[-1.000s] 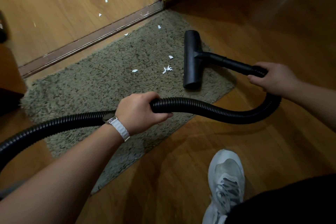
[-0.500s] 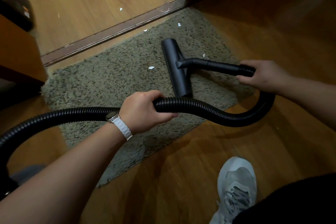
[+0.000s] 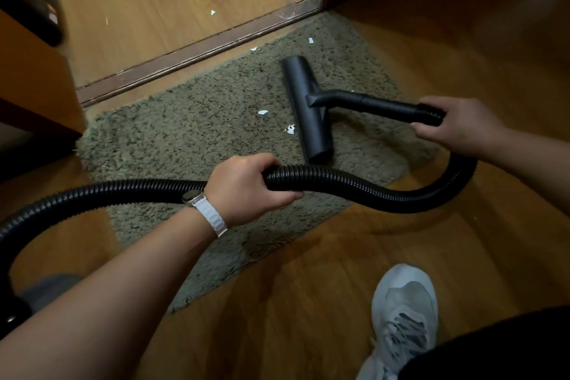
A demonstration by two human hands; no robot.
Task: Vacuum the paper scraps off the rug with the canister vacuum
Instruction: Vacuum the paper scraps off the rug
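The right hand [image 3: 456, 123] has its fingers [image 3: 424, 128] curled round the end of the tube [image 3: 379, 105]. The left hand [image 3: 246, 188] grips the hose [image 3: 354, 185] further back. The nozzle [image 3: 308, 111] lies flat on the rug [image 3: 185, 133], ahead and left of the right fingers. Two paper scraps [image 3: 262, 112] sit just left of it. Best to slide it sideways over them, slowly and flat, then reach for the scrap [image 3: 311, 40] near the rug's far edge.

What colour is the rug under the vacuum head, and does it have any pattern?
The rug is a plain olive-grey shag with no pattern. It shows best in the head view.
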